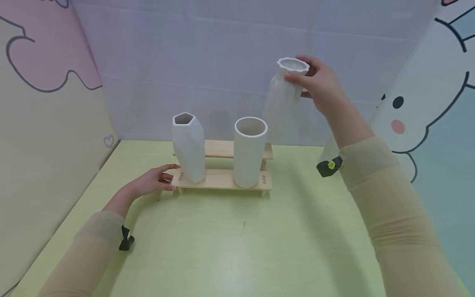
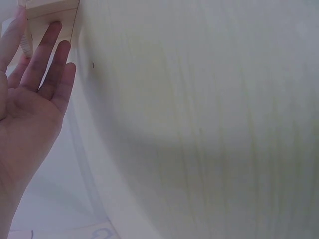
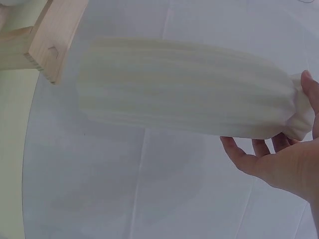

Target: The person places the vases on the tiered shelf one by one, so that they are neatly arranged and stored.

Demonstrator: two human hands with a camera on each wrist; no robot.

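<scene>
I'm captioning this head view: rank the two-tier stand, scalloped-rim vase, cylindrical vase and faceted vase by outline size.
1. Two-tier stand
2. Scalloped-rim vase
3. Cylindrical vase and faceted vase: too alike to rank.

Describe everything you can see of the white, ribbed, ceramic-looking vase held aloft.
The white, ribbed, ceramic-looking vase has a tall body, narrower neck and scalloped rim around an open mouth. It is held roughly upright near the right end of a two-tier, pale wooden stand, not touching it. The person's right-hand grip holds its neck, thumb below the rim.
</scene>
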